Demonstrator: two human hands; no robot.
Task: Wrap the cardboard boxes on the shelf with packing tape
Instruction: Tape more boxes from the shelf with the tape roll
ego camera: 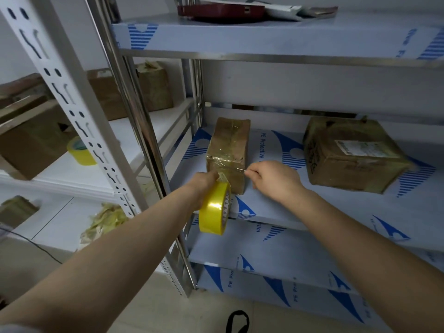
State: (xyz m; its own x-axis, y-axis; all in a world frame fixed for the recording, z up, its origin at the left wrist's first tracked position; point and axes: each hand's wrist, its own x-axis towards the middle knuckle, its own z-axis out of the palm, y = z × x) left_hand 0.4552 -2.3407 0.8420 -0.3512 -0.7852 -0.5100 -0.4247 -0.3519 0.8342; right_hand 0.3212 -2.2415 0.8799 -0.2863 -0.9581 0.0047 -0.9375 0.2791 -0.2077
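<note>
A small cardboard box (228, 145) stands on the middle shelf (312, 212), with clear tape across its top front edge. My left hand (204, 183) grips a yellow roll of packing tape (215, 210) just below the box's near face. A strip of tape runs from the roll up to the box. My right hand (271, 179) is to the right of the box and pinches a thin strand of tape at the box's right edge. A larger cardboard box (353, 155) with a white label lies further right on the same shelf.
A steel upright (144, 140) stands just left of the small box. The left rack holds more boxes (134, 90) and a second yellow tape roll (80, 151). Crumpled tape scraps (105, 219) lie lower left. The upper shelf (264, 42) hangs overhead with a red object (221, 12).
</note>
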